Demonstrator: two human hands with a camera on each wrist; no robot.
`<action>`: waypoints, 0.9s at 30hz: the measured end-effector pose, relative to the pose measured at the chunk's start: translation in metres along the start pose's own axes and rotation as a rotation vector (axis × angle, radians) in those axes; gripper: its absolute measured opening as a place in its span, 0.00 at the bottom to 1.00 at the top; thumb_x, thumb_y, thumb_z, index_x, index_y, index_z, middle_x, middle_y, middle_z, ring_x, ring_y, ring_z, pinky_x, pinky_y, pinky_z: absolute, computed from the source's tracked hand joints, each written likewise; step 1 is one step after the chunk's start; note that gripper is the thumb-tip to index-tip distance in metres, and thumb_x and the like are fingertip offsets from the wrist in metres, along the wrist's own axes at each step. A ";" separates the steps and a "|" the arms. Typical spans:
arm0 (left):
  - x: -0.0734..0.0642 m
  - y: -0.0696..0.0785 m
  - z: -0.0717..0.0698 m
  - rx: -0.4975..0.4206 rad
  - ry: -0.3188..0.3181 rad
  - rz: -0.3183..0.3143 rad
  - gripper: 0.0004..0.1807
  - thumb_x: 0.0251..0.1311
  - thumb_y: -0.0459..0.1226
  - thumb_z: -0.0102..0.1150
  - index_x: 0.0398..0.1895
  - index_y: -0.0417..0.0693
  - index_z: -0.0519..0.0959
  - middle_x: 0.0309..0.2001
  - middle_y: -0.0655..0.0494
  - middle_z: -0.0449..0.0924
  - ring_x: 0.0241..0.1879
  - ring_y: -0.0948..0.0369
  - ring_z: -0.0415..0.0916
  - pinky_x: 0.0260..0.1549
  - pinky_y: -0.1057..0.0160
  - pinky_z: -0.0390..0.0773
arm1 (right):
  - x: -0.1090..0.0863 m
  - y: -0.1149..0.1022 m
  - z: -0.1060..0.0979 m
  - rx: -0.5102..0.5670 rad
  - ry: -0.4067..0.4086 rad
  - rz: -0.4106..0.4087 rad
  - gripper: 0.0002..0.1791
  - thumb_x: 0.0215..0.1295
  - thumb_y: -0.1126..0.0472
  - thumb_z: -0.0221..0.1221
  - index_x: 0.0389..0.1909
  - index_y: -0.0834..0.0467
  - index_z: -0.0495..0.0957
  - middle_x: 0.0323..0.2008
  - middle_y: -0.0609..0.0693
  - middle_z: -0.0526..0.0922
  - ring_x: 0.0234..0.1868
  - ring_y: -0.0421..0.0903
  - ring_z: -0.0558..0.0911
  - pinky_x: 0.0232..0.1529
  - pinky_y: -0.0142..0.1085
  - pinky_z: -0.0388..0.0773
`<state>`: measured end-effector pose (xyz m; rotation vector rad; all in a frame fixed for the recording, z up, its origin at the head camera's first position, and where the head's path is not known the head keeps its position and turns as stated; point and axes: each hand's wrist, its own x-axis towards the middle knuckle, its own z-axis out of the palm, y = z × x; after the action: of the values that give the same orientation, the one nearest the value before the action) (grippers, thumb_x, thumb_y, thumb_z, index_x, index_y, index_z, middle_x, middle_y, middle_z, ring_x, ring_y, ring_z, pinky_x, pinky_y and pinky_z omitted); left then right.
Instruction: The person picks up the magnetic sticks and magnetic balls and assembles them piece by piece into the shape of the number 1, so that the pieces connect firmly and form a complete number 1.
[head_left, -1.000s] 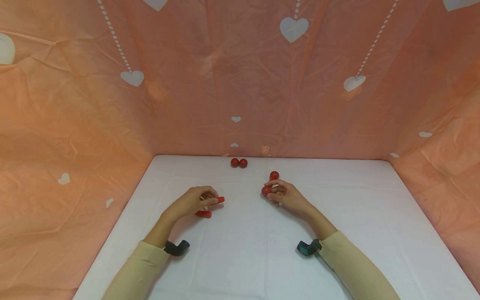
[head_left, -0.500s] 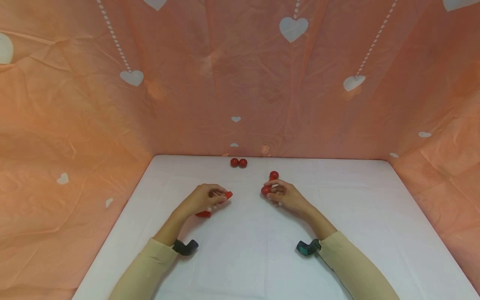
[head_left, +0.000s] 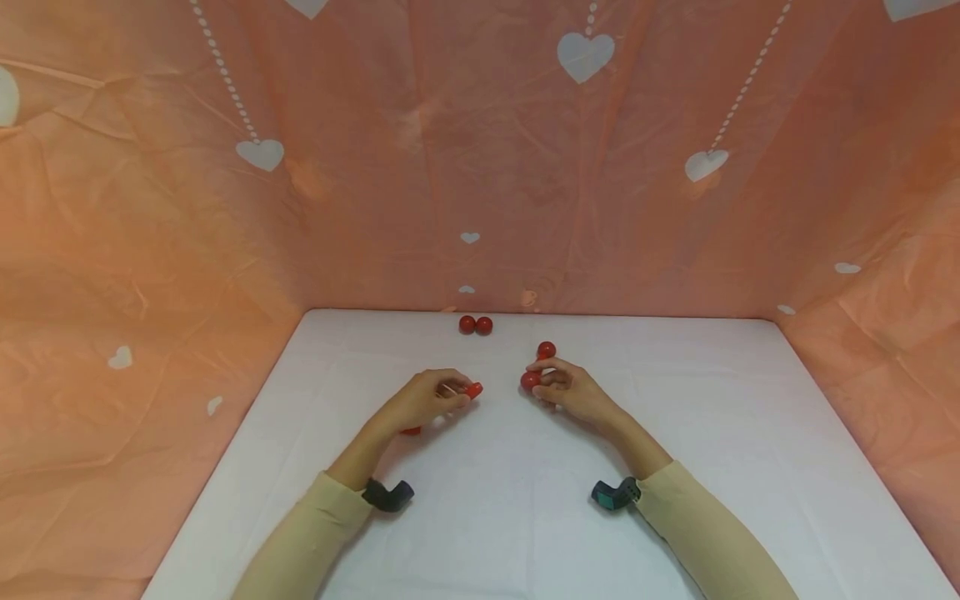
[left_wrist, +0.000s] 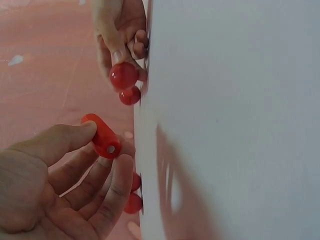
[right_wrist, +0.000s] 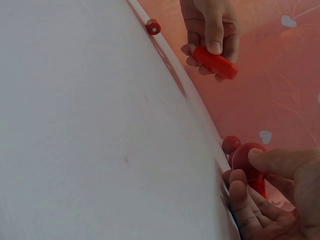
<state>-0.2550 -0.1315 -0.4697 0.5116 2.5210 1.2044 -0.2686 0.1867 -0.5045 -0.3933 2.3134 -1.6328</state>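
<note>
My left hand (head_left: pixel 431 396) pinches a short red rod (left_wrist: pixel 102 137) between thumb and fingers, above the table; a silvery disc shows at one end of the rod. A second red rod (head_left: pixel 410 431) lies on the table beneath that wrist, partly hidden by the arm. To the right, my right hand (head_left: pixel 573 393) holds a shiny red ball (right_wrist: pixel 248 157) between thumb and fingertips, close over the table. Behind this ball sits another red ball (head_left: pixel 546 349), with a bit of red rod between the two, partly covered by the fingers.
Two more red balls, a left one (head_left: pixel 467 325) and a right one (head_left: pixel 484 326), sit side by side near the back edge of the white table (head_left: pixel 675 375). An orange cloth (head_left: pixel 480 167) with pale hearts hangs behind and along both sides.
My left hand has carried its red rod to the right, closer to the right hand, and the rod now tilts upward. The right hand and its ball have stayed in place.
</note>
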 end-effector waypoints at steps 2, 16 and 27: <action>0.002 0.001 0.003 -0.018 -0.001 0.002 0.17 0.72 0.38 0.69 0.61 0.46 0.85 0.51 0.52 0.87 0.47 0.57 0.85 0.45 0.59 0.86 | 0.000 0.000 -0.001 0.002 -0.001 0.004 0.21 0.76 0.64 0.65 0.67 0.58 0.78 0.48 0.59 0.84 0.38 0.50 0.84 0.40 0.36 0.83; 0.014 0.008 0.025 -0.105 -0.034 0.004 0.15 0.73 0.41 0.69 0.57 0.47 0.84 0.40 0.55 0.87 0.35 0.59 0.83 0.34 0.61 0.85 | 0.001 0.000 -0.001 -0.012 -0.002 0.006 0.21 0.76 0.63 0.65 0.67 0.56 0.78 0.49 0.59 0.84 0.37 0.50 0.84 0.40 0.37 0.84; 0.020 0.013 0.039 -0.105 -0.057 0.016 0.15 0.73 0.43 0.68 0.56 0.45 0.84 0.36 0.55 0.89 0.33 0.60 0.82 0.35 0.61 0.84 | 0.001 0.002 -0.001 -0.029 -0.003 -0.015 0.21 0.76 0.62 0.66 0.67 0.57 0.78 0.48 0.59 0.84 0.38 0.50 0.85 0.41 0.37 0.85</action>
<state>-0.2539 -0.0883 -0.4853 0.5337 2.3959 1.3017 -0.2698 0.1882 -0.5059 -0.4199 2.3397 -1.6066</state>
